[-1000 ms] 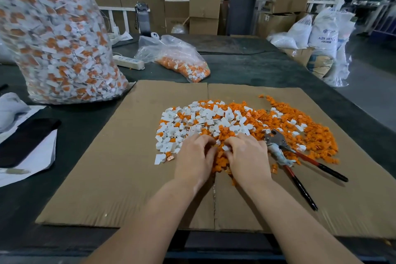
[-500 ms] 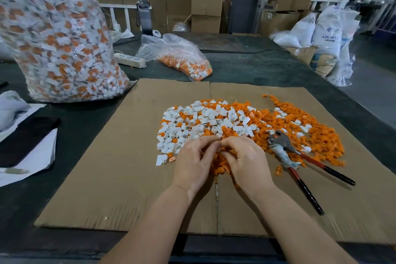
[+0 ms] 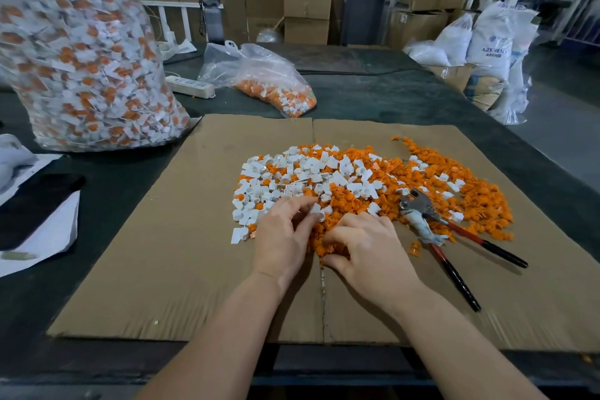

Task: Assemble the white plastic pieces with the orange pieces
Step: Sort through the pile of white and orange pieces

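Left hand [image 3: 281,239]: mine, thumb and forefinger pinching one white plastic piece [image 3: 317,209] at the near edge of the heap. Right hand [image 3: 367,250]: mine, fingers curled down into the orange pieces [image 3: 344,204]; what they hold, I cannot tell. Cardboard sheet [image 3: 162,269]: under both hands, bearing the mixed white pieces [image 3: 292,172] left and orange right. Pliers [image 3: 448,237]: red-handled, just right of my right hand. Small clear bag [image 3: 259,81]: beyond the cardboard. Large clear bag [image 3: 81,52]: far left, filled with white-and-orange parts.
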